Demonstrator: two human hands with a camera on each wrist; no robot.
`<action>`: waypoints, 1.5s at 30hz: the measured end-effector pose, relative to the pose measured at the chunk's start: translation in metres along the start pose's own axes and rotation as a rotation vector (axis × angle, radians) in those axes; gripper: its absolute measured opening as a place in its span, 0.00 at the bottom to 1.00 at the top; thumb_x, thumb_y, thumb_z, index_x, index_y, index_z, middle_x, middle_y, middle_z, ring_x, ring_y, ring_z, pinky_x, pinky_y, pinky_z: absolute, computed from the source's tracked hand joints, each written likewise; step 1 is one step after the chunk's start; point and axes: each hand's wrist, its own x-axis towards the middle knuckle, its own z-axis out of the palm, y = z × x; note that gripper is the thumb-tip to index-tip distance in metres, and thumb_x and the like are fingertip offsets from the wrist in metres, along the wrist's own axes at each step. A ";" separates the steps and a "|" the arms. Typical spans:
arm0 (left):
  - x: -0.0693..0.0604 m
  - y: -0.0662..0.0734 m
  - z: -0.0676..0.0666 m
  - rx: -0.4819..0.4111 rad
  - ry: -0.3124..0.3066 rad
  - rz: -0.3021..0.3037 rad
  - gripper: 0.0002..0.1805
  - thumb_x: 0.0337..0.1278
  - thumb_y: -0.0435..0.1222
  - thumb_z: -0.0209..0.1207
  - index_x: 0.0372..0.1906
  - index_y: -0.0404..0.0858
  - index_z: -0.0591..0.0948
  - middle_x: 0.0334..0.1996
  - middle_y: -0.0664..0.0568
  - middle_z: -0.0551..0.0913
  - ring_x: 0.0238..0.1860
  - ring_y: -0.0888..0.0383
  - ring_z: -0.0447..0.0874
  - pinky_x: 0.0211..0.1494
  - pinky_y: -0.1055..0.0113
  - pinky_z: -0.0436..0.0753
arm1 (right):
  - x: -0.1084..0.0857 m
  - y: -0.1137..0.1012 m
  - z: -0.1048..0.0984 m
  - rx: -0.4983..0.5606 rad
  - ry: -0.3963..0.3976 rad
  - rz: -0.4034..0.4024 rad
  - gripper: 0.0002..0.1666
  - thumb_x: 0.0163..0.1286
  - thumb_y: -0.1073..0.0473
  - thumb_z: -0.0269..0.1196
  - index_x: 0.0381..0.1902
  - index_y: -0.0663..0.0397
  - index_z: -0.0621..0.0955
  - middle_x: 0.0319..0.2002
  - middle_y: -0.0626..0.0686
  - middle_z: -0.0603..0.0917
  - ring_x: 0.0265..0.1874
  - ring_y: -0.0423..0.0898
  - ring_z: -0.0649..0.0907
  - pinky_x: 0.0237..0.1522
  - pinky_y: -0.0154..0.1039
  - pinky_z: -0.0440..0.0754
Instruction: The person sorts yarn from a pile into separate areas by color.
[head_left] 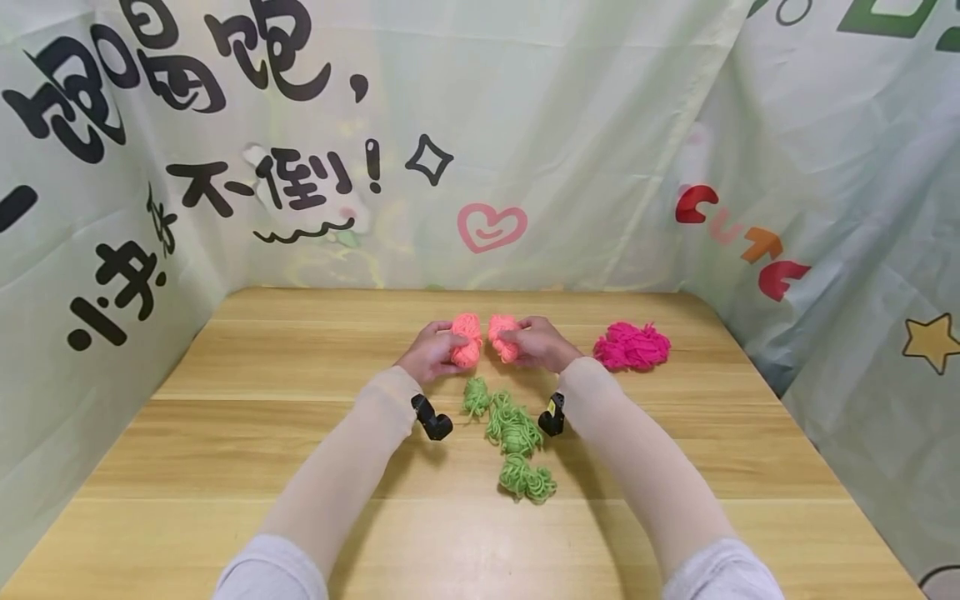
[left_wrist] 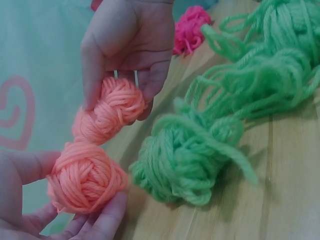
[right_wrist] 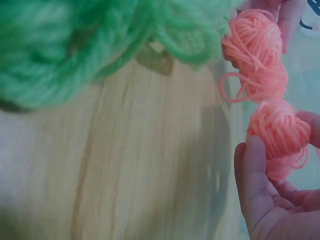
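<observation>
My left hand (head_left: 433,353) grips a coral yarn bundle (head_left: 467,340) above the table's far middle. Opposite it, my right hand (head_left: 542,343) holds a second coral yarn bundle (head_left: 502,337) between thumb and fingers. A narrow gap parts the two in the head view. From the left wrist, the nearer bundle (left_wrist: 87,177) looks like a rounded wound ball. In the right wrist view a loose loop hangs off the left hand's bundle (right_wrist: 255,40). Green yarn (head_left: 516,429) lies in several clumps just nearer than the hands.
A magenta yarn heap (head_left: 632,347) lies on the wooden table (head_left: 300,433), right of the right hand. Printed cloth (head_left: 570,167) hangs behind the table and along its sides. Black wrist cameras (head_left: 432,418) sit on both forearms, close to the green yarn.
</observation>
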 end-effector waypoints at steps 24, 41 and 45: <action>0.016 -0.006 0.011 0.324 0.123 0.147 0.32 0.54 0.28 0.68 0.62 0.42 0.68 0.45 0.41 0.74 0.31 0.52 0.81 0.34 0.60 0.85 | 0.010 0.002 0.008 -0.081 0.114 0.013 0.24 0.69 0.57 0.63 0.54 0.63 0.66 0.44 0.58 0.73 0.28 0.44 0.78 0.35 0.39 0.83; 0.015 -0.007 0.018 0.494 0.157 0.184 0.31 0.53 0.34 0.69 0.60 0.42 0.68 0.46 0.42 0.74 0.33 0.52 0.81 0.33 0.63 0.83 | 0.013 0.007 0.011 -0.215 0.185 -0.013 0.27 0.66 0.57 0.67 0.53 0.59 0.65 0.46 0.61 0.71 0.29 0.46 0.77 0.33 0.39 0.83; 0.016 -0.007 0.019 0.511 0.149 0.185 0.28 0.54 0.35 0.69 0.57 0.42 0.68 0.44 0.42 0.75 0.30 0.53 0.81 0.31 0.63 0.83 | 0.013 0.007 0.012 -0.227 0.191 -0.019 0.26 0.65 0.57 0.67 0.51 0.59 0.65 0.45 0.61 0.70 0.26 0.46 0.76 0.30 0.38 0.83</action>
